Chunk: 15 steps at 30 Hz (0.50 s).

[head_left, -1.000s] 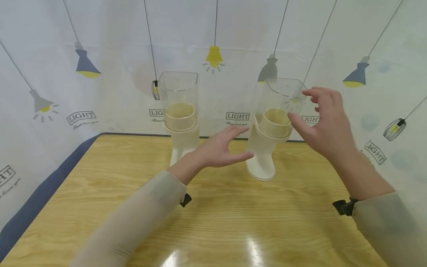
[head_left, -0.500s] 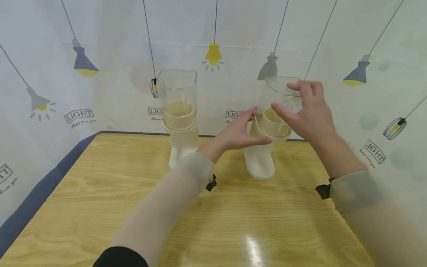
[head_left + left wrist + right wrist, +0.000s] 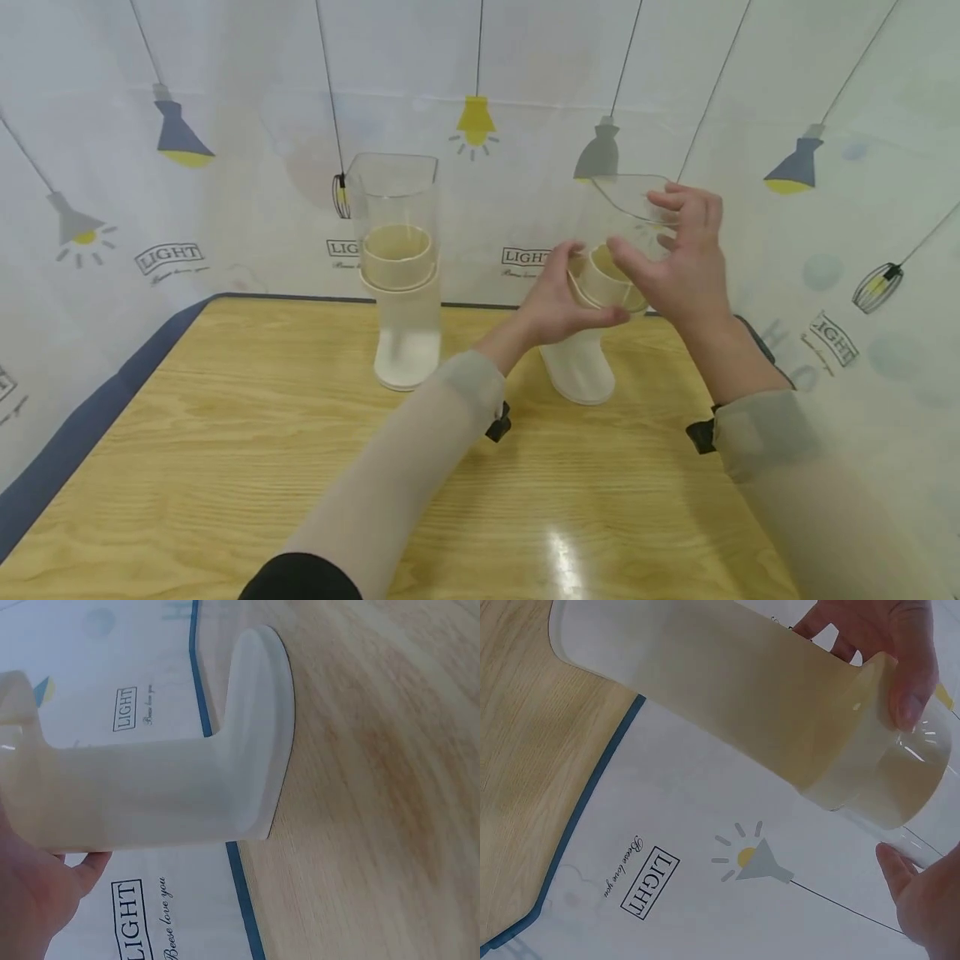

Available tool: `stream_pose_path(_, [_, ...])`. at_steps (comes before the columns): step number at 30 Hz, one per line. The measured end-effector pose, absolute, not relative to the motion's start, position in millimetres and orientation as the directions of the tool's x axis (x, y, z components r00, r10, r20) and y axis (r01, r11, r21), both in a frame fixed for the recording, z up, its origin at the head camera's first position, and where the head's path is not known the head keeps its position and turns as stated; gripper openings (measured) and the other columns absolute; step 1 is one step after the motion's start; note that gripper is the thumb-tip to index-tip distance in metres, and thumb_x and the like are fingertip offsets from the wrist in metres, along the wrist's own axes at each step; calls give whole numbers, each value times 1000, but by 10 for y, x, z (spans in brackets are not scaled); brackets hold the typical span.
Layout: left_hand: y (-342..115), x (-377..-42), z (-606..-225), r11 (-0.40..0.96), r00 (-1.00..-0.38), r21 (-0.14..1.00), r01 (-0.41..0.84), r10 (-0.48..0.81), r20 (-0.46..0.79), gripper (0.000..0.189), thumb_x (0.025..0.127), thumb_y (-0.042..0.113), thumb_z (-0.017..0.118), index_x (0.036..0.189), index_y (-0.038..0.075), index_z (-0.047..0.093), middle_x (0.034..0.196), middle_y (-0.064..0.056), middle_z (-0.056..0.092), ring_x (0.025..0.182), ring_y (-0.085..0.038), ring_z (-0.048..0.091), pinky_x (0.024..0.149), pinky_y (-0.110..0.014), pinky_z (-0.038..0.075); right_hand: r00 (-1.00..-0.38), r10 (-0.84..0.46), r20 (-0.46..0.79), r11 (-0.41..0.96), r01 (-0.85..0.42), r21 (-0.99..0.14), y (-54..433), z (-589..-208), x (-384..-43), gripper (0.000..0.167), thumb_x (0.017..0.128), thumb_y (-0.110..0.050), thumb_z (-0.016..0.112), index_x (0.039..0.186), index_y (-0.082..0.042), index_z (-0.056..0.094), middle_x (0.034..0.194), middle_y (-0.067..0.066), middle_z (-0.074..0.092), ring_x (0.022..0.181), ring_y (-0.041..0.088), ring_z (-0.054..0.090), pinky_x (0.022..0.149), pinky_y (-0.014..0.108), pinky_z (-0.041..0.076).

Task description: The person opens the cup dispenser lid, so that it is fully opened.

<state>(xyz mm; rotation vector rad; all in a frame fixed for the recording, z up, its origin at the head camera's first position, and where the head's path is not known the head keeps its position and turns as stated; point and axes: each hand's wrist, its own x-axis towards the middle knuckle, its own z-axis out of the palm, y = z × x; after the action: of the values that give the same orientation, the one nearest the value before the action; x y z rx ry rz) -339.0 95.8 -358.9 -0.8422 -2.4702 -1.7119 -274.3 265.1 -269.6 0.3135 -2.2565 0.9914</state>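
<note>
At the back right of the table stands a cream plastic stand point(image 3: 581, 371) with a broad foot and a ring at its top. A clear open-topped container point(image 3: 600, 218) with a cream inner cup point(image 3: 603, 279) sits in that ring. My left hand point(image 3: 551, 304) grips the stand around the ring, thumb across the front, and its fingers go behind, partly hidden. My right hand point(image 3: 686, 267) holds the container's right side near the rim, fingers curled and thumb toward the front wall. The left wrist view shows the stand's foot point(image 3: 259, 735) on the table.
A matching stand point(image 3: 408, 333) with its own clear container point(image 3: 397, 187) is on the table to the left. The wooden table point(image 3: 225, 433) has a dark blue edge. Behind it hangs a pale sheet point(image 3: 540, 50) printed with lamps.
My left hand has moved right and up, from beside the right stand to its ring. My right hand has come leftward onto the clear container. The left stand stays put.
</note>
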Motion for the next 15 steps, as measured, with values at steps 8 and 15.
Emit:
stream_pose_path(8, [1023, -3277, -3649, 254, -885, 870, 423, 323, 336, 123, 74, 52, 101, 167, 18, 27, 150, -4, 48, 121, -16, 59, 96, -27, 58, -776, 55, 628, 637, -457, -621, 2651, -2736, -2764, 80, 91, -32, 86, 151, -7, 41, 164, 3, 36, 149, 30, 52, 121, 55, 51])
stream_pose_path(15, [1109, -3152, -3681, 281, -893, 855, 435, 255, 371, 123, 73, 52, 101, 166, 17, 28, 153, -5, 47, 122, -15, 57, 95, -27, 58, -779, 85, 621, 582, -467, -665, 2698, -2771, -2772, 82, 88, -27, 91, 150, -10, 40, 166, -1, 38, 148, 29, 50, 121, 54, 51])
